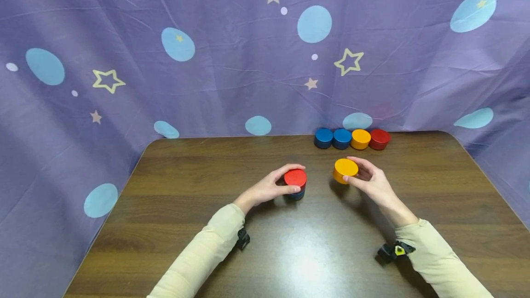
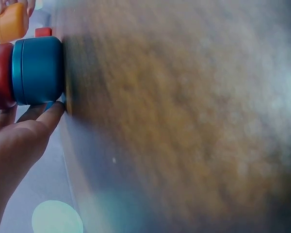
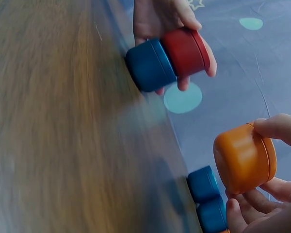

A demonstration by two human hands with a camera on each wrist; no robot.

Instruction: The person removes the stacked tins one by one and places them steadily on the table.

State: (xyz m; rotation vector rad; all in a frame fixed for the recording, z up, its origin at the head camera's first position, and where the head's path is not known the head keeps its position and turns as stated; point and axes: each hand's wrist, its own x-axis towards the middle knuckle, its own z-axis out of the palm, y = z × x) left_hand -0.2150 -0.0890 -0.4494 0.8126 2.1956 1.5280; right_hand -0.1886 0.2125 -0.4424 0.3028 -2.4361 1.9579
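In the head view, a small round red tin point(image 1: 295, 178) sits on top of a blue tin point(image 1: 295, 194), left of the table's middle. My left hand point(image 1: 276, 184) grips this pair from the left, its thumb across the front of the red one. The right wrist view shows the blue tin point(image 3: 151, 65) at the tabletop and the red tin point(image 3: 185, 49) stacked on it, other fingers behind. To the right, my right hand point(image 1: 371, 184) holds an orange-yellow tin point(image 1: 345, 170) above the table between thumb and fingers, its shadow below. A lid seam shows on the orange-yellow tin point(image 3: 244, 159).
At the table's back edge stands a row: two blue tins point(image 1: 333, 138), a yellow tin point(image 1: 361, 139) and a dark red tin point(image 1: 379, 139). A purple curtain point(image 1: 232, 59) hangs right behind the wooden table point(image 1: 186, 174). Both sleeves carry wrist cameras.
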